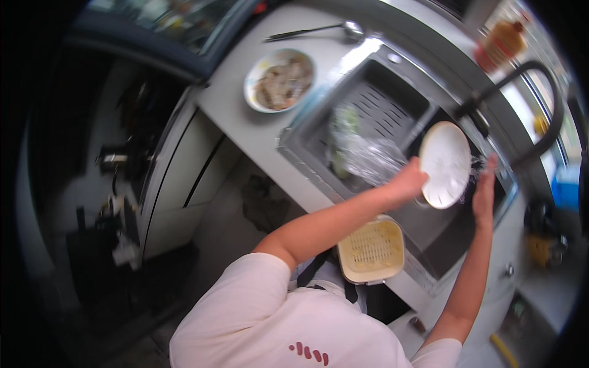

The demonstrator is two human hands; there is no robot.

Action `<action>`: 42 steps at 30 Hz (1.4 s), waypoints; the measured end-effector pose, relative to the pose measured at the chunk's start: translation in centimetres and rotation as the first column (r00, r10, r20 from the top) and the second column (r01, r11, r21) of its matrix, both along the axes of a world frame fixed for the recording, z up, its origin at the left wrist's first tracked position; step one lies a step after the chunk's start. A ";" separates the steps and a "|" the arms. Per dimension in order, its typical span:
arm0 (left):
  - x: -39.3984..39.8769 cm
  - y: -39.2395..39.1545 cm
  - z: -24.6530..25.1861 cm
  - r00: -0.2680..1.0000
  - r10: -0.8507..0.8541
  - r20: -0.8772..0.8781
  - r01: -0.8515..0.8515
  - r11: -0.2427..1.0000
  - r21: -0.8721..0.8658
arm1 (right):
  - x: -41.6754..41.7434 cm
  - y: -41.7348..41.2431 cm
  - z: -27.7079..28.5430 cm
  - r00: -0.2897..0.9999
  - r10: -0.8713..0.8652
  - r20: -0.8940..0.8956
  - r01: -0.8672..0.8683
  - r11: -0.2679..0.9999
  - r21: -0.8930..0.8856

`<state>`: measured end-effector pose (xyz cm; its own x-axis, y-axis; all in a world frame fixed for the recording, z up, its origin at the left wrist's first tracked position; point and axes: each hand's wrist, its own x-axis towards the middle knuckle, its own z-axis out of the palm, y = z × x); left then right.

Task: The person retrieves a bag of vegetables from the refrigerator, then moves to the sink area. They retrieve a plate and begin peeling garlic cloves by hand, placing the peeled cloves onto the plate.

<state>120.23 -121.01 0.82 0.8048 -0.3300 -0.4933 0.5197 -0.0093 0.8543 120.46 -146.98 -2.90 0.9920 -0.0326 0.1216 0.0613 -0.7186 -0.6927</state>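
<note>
My left hand [409,179] grips the near left rim of a white shallow bowl [445,165]. The bowl is tilted nearly on edge above the right basin of a dark sink [441,239], below the faucet [524,69]. My right hand [484,195] is held flat with fingers extended just right of the bowl, holding nothing. Water splashes between that hand and the bowl. Left of my left hand, a clear plastic bag [372,158] with something pale green inside lies in the sink's left part, near a slotted drain tray [384,108].
A cream strainer basket [370,248] sits at the sink's front edge, close to my body. On the left counter are a bowl of food [283,83] and a ladle [322,31]. An orange-red bottle [501,43] stands by the window. Knobs [508,270] and a blue container [566,186] are at right.
</note>
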 end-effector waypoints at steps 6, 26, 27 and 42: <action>-0.8 1.4 -1.7 0.972 -0.014 0.233 -0.012 0.994 0.112 | 8.0 4.2 0.7 0.965 -0.118 -0.235 0.253 0.661 0.706; -2.8 4.0 0.9 0.068 -0.670 0.739 0.003 0.741 0.671 | -7.2 8.1 2.1 0.987 -0.160 0.006 0.015 0.130 0.991; -3.1 3.2 1.2 0.048 -0.659 0.751 0.016 0.752 0.659 | -8.2 7.5 2.3 0.980 -0.200 0.008 0.023 0.153 0.988; -14.8 -8.4 3.8 0.883 -0.329 -0.333 0.275 0.940 -0.201 | -37.6 0.0 4.3 0.806 -0.582 -0.106 0.584 0.812 -0.013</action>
